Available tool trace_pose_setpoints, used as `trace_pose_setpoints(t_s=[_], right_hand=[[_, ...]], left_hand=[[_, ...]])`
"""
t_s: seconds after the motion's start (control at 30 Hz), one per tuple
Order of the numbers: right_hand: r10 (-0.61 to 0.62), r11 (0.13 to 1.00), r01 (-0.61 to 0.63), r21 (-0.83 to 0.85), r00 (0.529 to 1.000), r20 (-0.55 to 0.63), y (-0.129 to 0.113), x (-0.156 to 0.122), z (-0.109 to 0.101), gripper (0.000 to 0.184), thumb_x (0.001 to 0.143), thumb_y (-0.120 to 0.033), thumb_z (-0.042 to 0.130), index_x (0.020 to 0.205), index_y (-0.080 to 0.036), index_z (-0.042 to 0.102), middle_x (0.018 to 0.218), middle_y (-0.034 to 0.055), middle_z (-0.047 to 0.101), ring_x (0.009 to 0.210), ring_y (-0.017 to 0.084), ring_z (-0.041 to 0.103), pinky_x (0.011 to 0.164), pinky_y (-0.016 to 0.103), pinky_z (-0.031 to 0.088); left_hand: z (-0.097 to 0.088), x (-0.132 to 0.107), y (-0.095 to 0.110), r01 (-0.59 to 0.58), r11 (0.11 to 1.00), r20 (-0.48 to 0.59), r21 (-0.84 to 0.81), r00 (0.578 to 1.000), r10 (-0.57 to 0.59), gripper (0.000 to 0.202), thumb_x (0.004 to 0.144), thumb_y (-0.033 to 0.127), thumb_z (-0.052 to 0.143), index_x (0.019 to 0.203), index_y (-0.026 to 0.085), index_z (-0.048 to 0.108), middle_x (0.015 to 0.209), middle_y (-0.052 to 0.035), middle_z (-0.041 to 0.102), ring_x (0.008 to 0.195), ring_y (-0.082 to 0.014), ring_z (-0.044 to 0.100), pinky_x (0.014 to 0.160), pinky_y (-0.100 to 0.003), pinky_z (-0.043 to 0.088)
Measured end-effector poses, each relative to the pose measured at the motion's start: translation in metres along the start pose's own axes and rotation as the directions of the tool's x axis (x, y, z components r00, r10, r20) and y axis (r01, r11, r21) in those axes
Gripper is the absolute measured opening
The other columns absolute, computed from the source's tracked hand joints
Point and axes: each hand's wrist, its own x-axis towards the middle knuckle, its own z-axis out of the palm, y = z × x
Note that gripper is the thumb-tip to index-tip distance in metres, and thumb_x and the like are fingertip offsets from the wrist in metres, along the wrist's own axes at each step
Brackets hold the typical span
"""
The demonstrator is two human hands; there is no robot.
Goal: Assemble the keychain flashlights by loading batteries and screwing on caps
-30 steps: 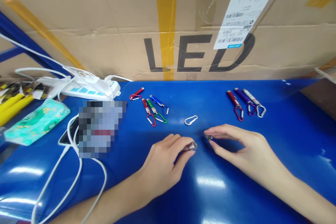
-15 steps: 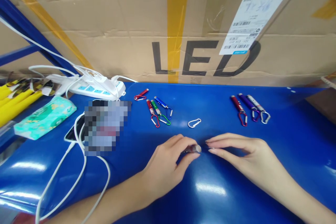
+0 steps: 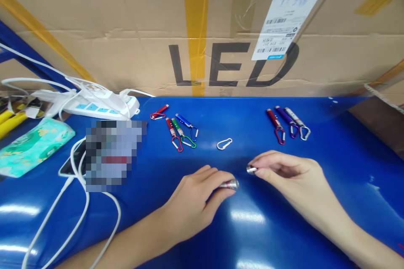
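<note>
My left hand (image 3: 195, 199) rests on the blue table (image 3: 284, 227), fingers closed round a small silver-tipped flashlight body (image 3: 229, 184). My right hand (image 3: 290, 176) pinches a small silver cap (image 3: 251, 170) a little to the right of that tip, apart from it. A loose silver carabiner (image 3: 224, 143) lies just beyond both hands. Farther back on the left lie several keychain flashlights (image 3: 178, 129) in red, green and blue. A second group (image 3: 285, 122) in red, purple and silver lies at the back right.
A large cardboard box (image 3: 221, 29) marked LED walls off the back. A white power strip (image 3: 91, 105) with cables, a green tissue pack (image 3: 31, 147), a phone under a blurred patch (image 3: 110, 155) and yellow items (image 3: 9, 119) crowd the left.
My right hand has drawn slightly away from the left, and the silver cap now shows between its fingertips, separated from the flashlight tip. The view has shifted a little.
</note>
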Motion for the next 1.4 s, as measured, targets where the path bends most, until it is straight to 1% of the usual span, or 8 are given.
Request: trace_pose_setpoints(t_s=[0.07,0.2,0.53,0.9,1.07,1.17,1.3,1.4], right_hand=[[0.008,0.999,-0.010,0.051,0.999,0.049,-0.002,-0.002,0.004,0.008,0.071,-0.028,0.073,0.067,-0.021,0.070,0.071,0.0022,0.068,0.066,0.013,0.065,0.063,0.020,0.055],[-0.066,0.995,0.059,0.082,0.993,0.097,-0.003,-0.006,0.009,0.008,0.072,-0.021,0.071,0.065,-0.020,0.067,0.069,0.0005,0.065,0.065,0.011,0.062,0.062,0.018,0.053],[0.018,0.995,0.008,-0.100,0.966,0.256,-0.012,-0.001,-0.001,0.012,0.073,-0.030,0.069,0.070,-0.019,0.070,0.066,0.0006,0.067,0.060,0.011,0.061,0.058,0.019,0.051],[0.066,0.997,-0.072,0.010,0.960,0.271,-0.005,0.000,0.000,0.012,0.072,-0.030,0.071,0.070,-0.018,0.069,0.069,0.0011,0.069,0.063,0.011,0.064,0.060,0.018,0.052],[-0.009,0.992,0.037,-0.121,0.973,0.231,-0.007,-0.004,-0.001,0.011,0.073,-0.029,0.070,0.068,-0.019,0.069,0.068,0.0007,0.069,0.061,0.011,0.062,0.058,0.019,0.050],[0.020,0.979,0.035,-0.198,0.963,0.270,-0.009,-0.003,-0.003,0.012,0.073,-0.030,0.069,0.067,-0.020,0.069,0.066,0.0001,0.068,0.058,0.011,0.061,0.055,0.019,0.048],[0.061,0.963,0.048,-0.266,0.920,0.386,-0.009,0.000,-0.006,0.016,0.075,-0.027,0.066,0.063,-0.017,0.065,0.064,0.0004,0.066,0.058,0.011,0.060,0.053,0.019,0.046],[-0.072,0.932,0.239,-0.272,0.857,0.509,-0.007,-0.002,-0.006,0.022,0.085,-0.022,0.055,0.065,-0.015,0.063,0.065,0.0009,0.061,0.056,0.009,0.055,0.051,0.019,0.042]], left_hand=[[0.000,0.001,0.000,-0.018,1.000,-0.008,0.020,1.000,0.018,0.015,0.094,0.022,0.046,0.097,0.017,0.059,0.076,0.0000,0.062,0.069,-0.0125,0.054,0.061,-0.021,0.043],[0.001,0.001,-0.001,-0.064,0.997,-0.035,0.038,0.997,0.066,0.018,0.094,0.024,0.044,0.097,0.015,0.059,0.069,-0.0002,0.059,0.062,-0.0123,0.050,0.056,-0.021,0.040],[0.002,0.000,-0.003,-0.115,0.993,-0.035,0.021,0.993,0.116,0.025,0.097,0.021,0.036,0.096,0.010,0.059,0.066,-0.0008,0.052,0.059,-0.0111,0.046,0.055,-0.020,0.038],[-0.001,0.000,0.000,-0.101,0.994,-0.037,0.034,0.994,0.102,0.027,0.097,0.021,0.035,0.096,0.010,0.059,0.066,0.0006,0.050,0.057,-0.0100,0.045,0.054,-0.019,0.037],[0.001,0.000,-0.002,-0.109,0.991,-0.023,0.071,0.994,0.111,0.028,0.097,0.023,0.035,0.097,0.010,0.059,0.067,-0.0002,0.052,0.057,-0.0103,0.047,0.054,-0.019,0.038],[0.001,0.000,-0.003,-0.147,0.983,0.006,0.113,0.989,0.148,0.030,0.098,0.024,0.033,0.096,0.010,0.059,0.068,-0.0011,0.054,0.057,-0.0111,0.048,0.054,-0.020,0.038],[0.003,-0.002,-0.003,-0.176,0.975,0.052,0.137,0.984,0.170,0.031,0.098,0.024,0.030,0.096,0.011,0.057,0.069,-0.0011,0.055,0.056,-0.0112,0.048,0.052,-0.021,0.037],[0.004,-0.003,0.000,-0.180,0.976,0.076,0.124,0.982,0.171,0.032,0.099,0.024,0.027,0.094,0.011,0.057,0.068,-0.0004,0.054,0.054,-0.0109,0.048,0.051,-0.021,0.037]])
